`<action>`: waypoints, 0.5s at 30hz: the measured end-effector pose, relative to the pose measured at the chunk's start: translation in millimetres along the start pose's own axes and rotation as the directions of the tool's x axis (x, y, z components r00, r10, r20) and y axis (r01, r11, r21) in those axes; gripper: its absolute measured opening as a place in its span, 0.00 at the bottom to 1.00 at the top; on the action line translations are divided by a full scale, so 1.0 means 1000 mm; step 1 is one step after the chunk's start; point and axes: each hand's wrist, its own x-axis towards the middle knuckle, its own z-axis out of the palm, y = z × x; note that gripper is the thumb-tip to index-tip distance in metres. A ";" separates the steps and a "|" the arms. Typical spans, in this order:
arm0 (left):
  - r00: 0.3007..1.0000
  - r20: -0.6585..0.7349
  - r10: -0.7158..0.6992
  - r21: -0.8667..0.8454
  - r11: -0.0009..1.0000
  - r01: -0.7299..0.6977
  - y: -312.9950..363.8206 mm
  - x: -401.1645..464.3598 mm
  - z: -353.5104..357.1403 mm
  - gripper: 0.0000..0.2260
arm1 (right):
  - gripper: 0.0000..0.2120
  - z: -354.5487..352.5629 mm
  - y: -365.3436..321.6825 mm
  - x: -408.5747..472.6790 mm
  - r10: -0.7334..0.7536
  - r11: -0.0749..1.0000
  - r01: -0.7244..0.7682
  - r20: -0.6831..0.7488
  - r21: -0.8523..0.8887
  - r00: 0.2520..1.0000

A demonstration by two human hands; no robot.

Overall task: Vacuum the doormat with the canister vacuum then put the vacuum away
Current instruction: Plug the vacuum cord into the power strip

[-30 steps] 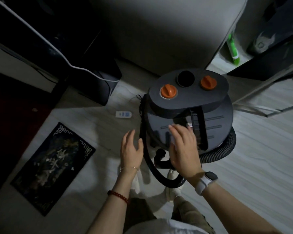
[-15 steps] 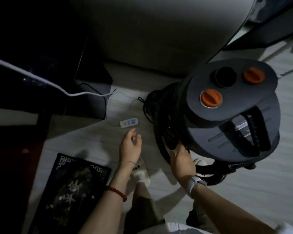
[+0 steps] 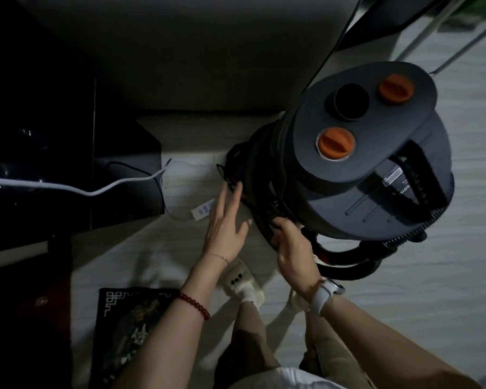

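Vacuum [image 3: 376, 169] just beyond right hand [image 3: 292, 248] gripping its hose [image 3: 267, 220], left hand [image 3: 225, 226] spread beside.

Pale wood-look plank floor [image 3: 446, 290]; small white remote with blue buttons [image 3: 202, 211] lying flat on it; thin white cable [image 3: 76, 189] looping across glossy black cabinet [image 3: 40, 153]; large grey upholstered block [image 3: 194, 51] behind; metal frame legs [image 3: 432, 32] top right.
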 end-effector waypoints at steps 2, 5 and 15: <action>0.992 0.063 0.105 0.133 0.985 -0.113 0.000 0.004 -0.011 0.31 | 0.16 -0.013 -0.006 -0.001 -0.108 0.994 0.108 -0.015 0.012 0.994; 0.984 0.090 0.151 0.139 0.977 -0.162 0.005 -0.001 -0.017 0.20 | 0.17 -0.027 -0.016 -0.002 -0.193 0.980 0.194 -0.030 0.044 0.981; 0.991 -0.040 0.130 0.072 0.989 -0.126 -0.009 -0.039 -0.032 0.17 | 0.18 -0.027 -0.033 -0.029 -0.234 0.972 0.232 0.055 0.042 0.971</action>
